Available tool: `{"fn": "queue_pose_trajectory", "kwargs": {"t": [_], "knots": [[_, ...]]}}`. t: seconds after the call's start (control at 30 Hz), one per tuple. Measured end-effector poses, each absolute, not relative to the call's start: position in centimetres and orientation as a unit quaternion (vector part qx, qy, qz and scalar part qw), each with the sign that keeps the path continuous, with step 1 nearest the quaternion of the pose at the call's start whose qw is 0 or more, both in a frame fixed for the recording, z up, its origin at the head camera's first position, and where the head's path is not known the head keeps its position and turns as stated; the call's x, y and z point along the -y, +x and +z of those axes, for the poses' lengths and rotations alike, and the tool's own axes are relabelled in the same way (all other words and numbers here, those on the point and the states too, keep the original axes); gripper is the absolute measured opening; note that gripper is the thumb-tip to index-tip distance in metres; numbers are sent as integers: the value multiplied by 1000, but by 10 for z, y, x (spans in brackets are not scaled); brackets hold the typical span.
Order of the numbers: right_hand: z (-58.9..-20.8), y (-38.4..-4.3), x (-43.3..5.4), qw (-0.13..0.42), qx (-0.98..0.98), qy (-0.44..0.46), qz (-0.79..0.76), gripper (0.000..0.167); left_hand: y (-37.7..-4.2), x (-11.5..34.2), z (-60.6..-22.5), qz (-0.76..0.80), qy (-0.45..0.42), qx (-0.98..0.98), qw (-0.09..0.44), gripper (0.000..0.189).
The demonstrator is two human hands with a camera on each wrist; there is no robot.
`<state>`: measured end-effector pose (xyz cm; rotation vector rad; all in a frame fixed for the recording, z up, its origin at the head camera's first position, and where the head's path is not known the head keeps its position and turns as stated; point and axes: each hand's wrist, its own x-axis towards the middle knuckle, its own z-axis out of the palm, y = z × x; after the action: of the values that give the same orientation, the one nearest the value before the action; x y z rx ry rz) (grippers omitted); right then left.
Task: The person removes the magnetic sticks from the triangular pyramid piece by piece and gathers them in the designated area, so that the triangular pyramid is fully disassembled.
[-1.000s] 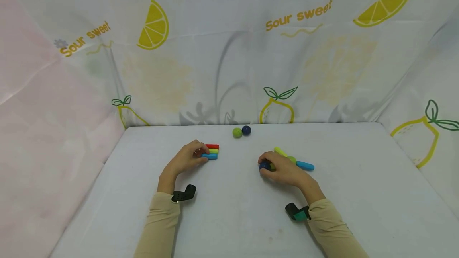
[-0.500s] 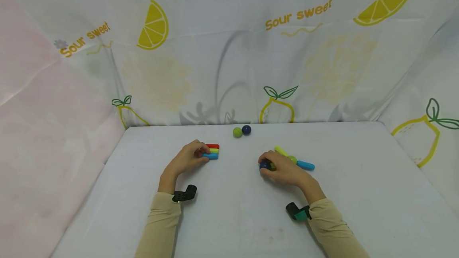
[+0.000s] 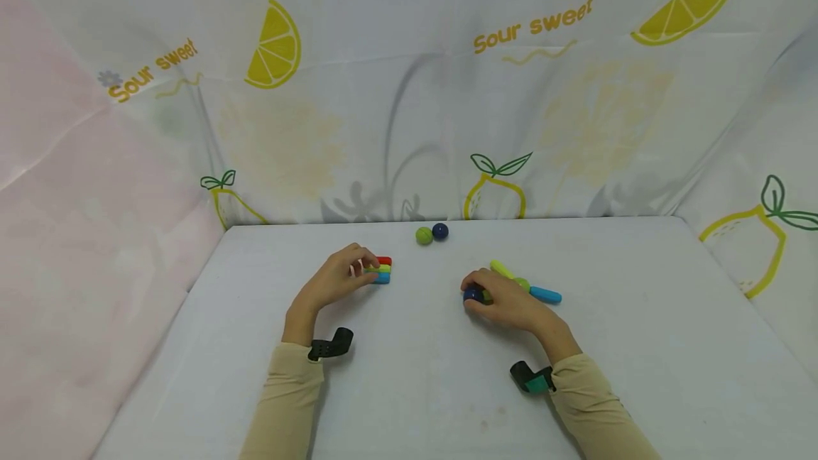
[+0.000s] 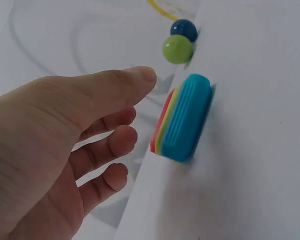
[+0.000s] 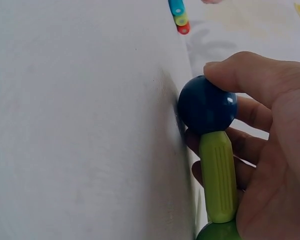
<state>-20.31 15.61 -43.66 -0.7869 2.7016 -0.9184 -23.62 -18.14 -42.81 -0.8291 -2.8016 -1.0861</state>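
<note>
My left hand (image 3: 335,277) hovers beside three short bars lying side by side: red (image 3: 385,260), yellow (image 4: 168,117) and blue (image 4: 187,120). Its thumb and fingers are apart, and the left wrist view shows nothing between them. My right hand (image 3: 508,304) grips a dark blue ball (image 5: 207,105), thumb on top and fingers behind. A ribbed lime bar (image 5: 218,177) joins that ball to a green ball (image 5: 220,233). From the green ball, another yellow-green bar (image 3: 501,269) and a blue bar (image 3: 546,294) stick out in the head view.
A loose green ball (image 3: 424,236) and a dark blue ball (image 3: 440,231) sit together near the back edge of the white table (image 3: 422,375). Behind it hangs a white cloth (image 3: 383,126) with lemon prints. Each wrist wears a black camera.
My left hand has come off the bars, rising slightly with its thumb and fingers parting. The bars stay put. My right hand keeps its grip on the dark blue ball with no visible movement.
</note>
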Motion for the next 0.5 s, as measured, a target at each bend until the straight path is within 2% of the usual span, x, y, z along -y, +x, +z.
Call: {"fn": "queue_pose_trajectory", "kwargs": {"t": [0.17,0.5], "knots": [[-436,-202,-153,81,-905,-279,-312,28,-233,155,-425,-341,-307,889,7,9],[-435,-202,-150,72,-895,-296,-327,36,-222,98,-437,-318,-349,877,-93,20]]}}
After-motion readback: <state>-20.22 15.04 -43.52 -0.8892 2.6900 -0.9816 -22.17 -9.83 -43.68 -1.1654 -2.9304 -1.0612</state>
